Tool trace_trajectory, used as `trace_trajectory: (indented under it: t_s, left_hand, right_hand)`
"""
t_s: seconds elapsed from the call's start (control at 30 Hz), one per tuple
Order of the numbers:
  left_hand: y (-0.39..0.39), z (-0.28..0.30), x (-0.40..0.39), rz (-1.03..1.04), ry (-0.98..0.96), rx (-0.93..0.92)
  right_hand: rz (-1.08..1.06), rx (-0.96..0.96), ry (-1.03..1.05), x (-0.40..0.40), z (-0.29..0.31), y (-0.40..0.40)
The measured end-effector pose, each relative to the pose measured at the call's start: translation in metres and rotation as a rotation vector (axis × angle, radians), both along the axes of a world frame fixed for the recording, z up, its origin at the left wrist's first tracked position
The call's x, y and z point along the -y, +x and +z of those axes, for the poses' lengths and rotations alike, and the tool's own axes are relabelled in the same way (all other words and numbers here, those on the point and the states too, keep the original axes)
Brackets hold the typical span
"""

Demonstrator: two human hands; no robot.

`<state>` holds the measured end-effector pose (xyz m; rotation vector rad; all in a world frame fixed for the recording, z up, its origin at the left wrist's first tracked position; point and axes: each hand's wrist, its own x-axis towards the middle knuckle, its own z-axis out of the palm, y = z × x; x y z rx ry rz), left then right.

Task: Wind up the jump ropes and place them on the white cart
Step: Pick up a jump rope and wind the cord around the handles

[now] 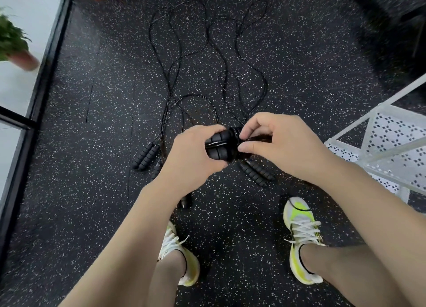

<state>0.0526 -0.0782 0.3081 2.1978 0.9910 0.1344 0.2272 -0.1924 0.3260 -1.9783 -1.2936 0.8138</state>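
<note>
We hold the pair of handles point(220, 146) of one jump rope together in our left hand point(191, 154), fingers wrapped round them from the left, so their long axis runs roughly left to right across our view, with the free ends pointing toward our right hand point(274, 143). The right hand sits just beside those ends and pinches the cord point(251, 138) between thumb and fingers, right where a few turns already circle the handles. So both hands are clasped on the same rope, the left as the steady holder, the right as the winder.

The rest of that cord seems to run away from us along the floor point(92, 191), though among the dark loops ahead we cannot tell which strand belongs to it. We judge the winding has only begun, and the coming move depends on the right hand carrying the cord around the short way of the handles, across their long axis, while the left keeps them level.

Two more ropes lie on the floor: one pair of ribbed handles point(146, 156) below and left of our left hand, another pair point(257, 172) just under our right hand. The white cart point(380, 145) stands to our right, nearer the right hand, with nothing of ours visibly on it. Both forearms reach forward and down, wrists angled inward, above our two shoes.
</note>
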Motion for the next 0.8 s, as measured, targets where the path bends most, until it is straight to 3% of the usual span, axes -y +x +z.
trace_trajectory:
  t_s: [0.4, 0.8]
  left_hand:
    - [0.001, 0.001, 0.007, -0.203, -0.136, -0.016]
    - [-0.003, 0.012, 0.006, -0.219, -0.263, 0.069]
  right_hand:
    - [0.017, -0.021, -0.018, 0.003, 0.003, 0.026]
    - [0.074, -0.131, -0.027, 0.003, -0.003, 0.038]
